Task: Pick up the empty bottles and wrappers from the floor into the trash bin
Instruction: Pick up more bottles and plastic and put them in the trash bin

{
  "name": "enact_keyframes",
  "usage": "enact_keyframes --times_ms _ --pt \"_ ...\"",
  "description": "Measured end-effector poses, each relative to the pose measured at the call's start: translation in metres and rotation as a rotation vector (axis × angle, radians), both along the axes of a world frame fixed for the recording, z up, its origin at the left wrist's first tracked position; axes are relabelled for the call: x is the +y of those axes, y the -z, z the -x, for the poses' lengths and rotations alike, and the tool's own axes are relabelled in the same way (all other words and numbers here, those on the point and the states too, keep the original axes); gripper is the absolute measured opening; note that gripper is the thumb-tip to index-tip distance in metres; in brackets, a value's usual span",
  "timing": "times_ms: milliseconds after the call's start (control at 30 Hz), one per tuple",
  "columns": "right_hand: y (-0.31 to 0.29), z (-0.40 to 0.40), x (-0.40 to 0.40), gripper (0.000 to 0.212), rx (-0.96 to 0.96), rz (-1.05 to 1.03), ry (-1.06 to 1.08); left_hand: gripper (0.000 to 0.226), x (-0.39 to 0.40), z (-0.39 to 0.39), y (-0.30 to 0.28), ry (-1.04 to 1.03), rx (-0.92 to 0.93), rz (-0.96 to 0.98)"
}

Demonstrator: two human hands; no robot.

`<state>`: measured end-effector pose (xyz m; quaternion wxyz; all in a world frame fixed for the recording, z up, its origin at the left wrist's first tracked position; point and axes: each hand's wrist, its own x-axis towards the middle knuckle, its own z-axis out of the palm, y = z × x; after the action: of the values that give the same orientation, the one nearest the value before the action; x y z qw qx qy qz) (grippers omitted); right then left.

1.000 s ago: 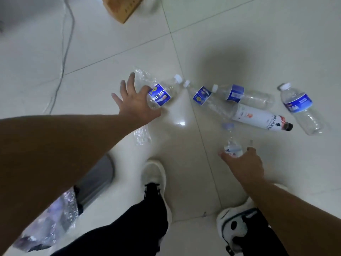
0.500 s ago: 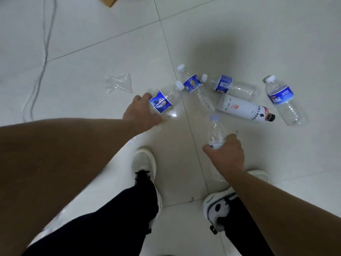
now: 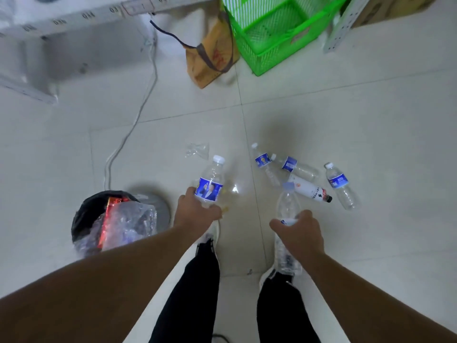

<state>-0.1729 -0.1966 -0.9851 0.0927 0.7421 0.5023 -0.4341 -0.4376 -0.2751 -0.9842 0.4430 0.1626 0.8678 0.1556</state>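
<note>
My left hand (image 3: pixel 196 215) grips a clear blue-labelled bottle (image 3: pixel 211 180) by its lower part, cap pointing away, lifted off the floor. My right hand (image 3: pixel 300 231) is closed around a second clear bottle (image 3: pixel 288 206) at its middle, its pale cap up and its base hidden under my wrist. Several empty bottles lie on the tiles beyond: two blue-labelled ones (image 3: pixel 263 162) (image 3: pixel 298 167), a white-labelled one with a dark cap (image 3: pixel 310 190), and another blue-labelled one (image 3: pixel 340 185). A clear wrapper (image 3: pixel 197 151) lies further off. The trash bin (image 3: pixel 113 219), black-lined and stuffed with plastic, stands left of my left hand.
A grey cable (image 3: pixel 131 134) runs across the floor behind the bin. At the back stand a brown paper bag (image 3: pixel 210 58), a green plastic crate (image 3: pixel 277 30) and grey metal shelving (image 3: pixel 49 23). My two feet in white shoes are below my hands.
I have straightened up, so the view has widened and the bin and shelving have come into sight. Both hands have lifted their bottles off the floor and drawn back toward me.
</note>
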Motion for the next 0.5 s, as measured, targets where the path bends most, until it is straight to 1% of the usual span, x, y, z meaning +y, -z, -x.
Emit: enact_keyframes --times_ms 67,133,167,333,400,500 --pt "-0.019 0.010 0.002 0.076 0.042 -0.002 -0.036 0.074 -0.015 -0.007 -0.014 0.022 0.012 0.012" --pt "-0.032 0.019 0.004 0.076 0.094 -0.003 -0.070 0.072 -0.027 -0.013 -0.021 0.098 0.051 0.002" --pt "-0.038 0.023 0.005 0.075 0.119 -0.001 -0.097 0.070 -0.032 -0.014 -0.024 0.092 0.063 -0.014" --pt "-0.058 0.034 0.005 0.067 0.146 0.020 -0.249 0.060 -0.062 -0.009 -0.039 -0.055 0.080 -0.055" --pt "-0.065 0.038 0.005 0.065 0.124 0.016 -0.301 0.062 -0.078 -0.004 -0.045 -0.133 0.069 -0.076" --pt "-0.075 0.049 0.002 0.065 0.111 0.000 -0.383 0.064 -0.107 0.001 -0.049 -0.322 -0.043 -0.128"
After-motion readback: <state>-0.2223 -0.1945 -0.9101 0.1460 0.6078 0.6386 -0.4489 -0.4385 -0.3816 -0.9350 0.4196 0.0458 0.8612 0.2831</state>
